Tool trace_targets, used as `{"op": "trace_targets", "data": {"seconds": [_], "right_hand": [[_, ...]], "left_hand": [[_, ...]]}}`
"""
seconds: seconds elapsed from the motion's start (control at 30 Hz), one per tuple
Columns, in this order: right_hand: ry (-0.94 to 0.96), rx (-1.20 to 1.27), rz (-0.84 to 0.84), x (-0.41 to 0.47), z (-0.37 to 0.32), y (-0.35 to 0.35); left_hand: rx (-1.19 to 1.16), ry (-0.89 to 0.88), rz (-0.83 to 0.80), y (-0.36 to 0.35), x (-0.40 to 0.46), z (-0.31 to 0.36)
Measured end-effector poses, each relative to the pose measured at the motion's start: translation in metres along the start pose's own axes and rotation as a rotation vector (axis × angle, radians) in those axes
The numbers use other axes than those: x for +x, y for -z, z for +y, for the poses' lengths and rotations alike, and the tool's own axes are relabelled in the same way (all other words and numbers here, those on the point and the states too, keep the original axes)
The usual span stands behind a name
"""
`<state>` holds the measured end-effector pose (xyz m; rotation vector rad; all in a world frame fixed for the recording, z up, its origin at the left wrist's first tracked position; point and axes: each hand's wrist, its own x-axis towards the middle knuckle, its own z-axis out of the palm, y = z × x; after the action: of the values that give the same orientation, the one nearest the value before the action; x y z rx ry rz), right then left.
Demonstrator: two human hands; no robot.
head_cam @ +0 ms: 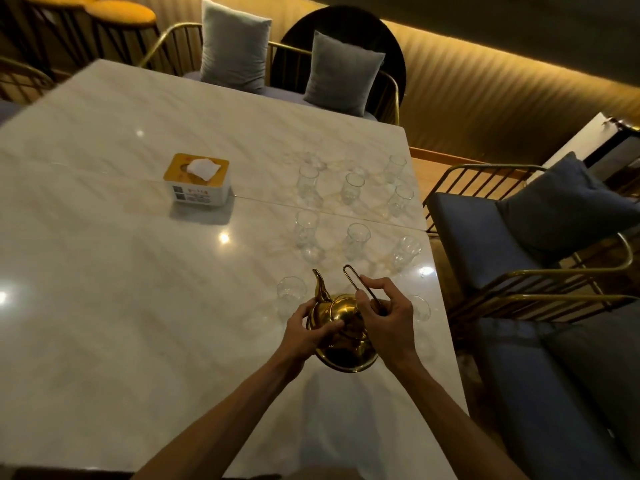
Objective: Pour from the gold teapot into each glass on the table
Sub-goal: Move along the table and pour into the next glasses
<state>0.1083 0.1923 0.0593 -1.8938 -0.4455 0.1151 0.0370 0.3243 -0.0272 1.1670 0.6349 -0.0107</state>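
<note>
Right hand (384, 317): thumb and fingertips (367, 299) pinched around the thin wire loop handle (360, 289), which stands tilted up and away from the pot. Left hand (308, 327): fingers wrapped against the side of the gold teapot (343, 341), thumb laid across near the domed lid (343, 306), steadying rather than lifting, as far as can be judged. Both hands thus closed on the same vessel, neither released.

Teapot sitting near the table's right front corner, directly between the hands, its curved spout (320, 285) pointing away from the body and slightly left. Long axis from handle to spout running roughly front to back. Nearest target just beyond and left of the spout: a short clear glass (291, 292), near but apart from the pot; another glass (420, 306) just right of the right hand, partly hidden. Further glasses in loose rows beyond, such as one in the middle row (356, 240); all seemingly empty, though hard to tell in dim light. Likely next: lift by the handle with the right hand, swing the spout left over the nearest rim.

Polished brass-like metal, mirror-bright and rounded, wide flared base; slippery to grip by the body. Glasses thin, ribbed, transparent. Marble-patterned tabletop (138, 289) glossy, veined, pale. Yellow-topped tissue box (197, 180) well apart to the left.
</note>
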Motion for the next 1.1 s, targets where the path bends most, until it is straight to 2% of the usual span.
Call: {"op": "trace_targets", "data": {"seconds": [0.63,1.1], "right_hand": [[-0.073,-0.152,-0.191,0.019,-0.004,-0.031],[-0.132,-0.267,-0.32,0.038,-0.016,-0.034]], "left_hand": [[-0.169,0.187,-0.042,0.021,-0.001,-0.021],[-0.188,0.314,-0.073,0.014,0.007,-0.024]]}}
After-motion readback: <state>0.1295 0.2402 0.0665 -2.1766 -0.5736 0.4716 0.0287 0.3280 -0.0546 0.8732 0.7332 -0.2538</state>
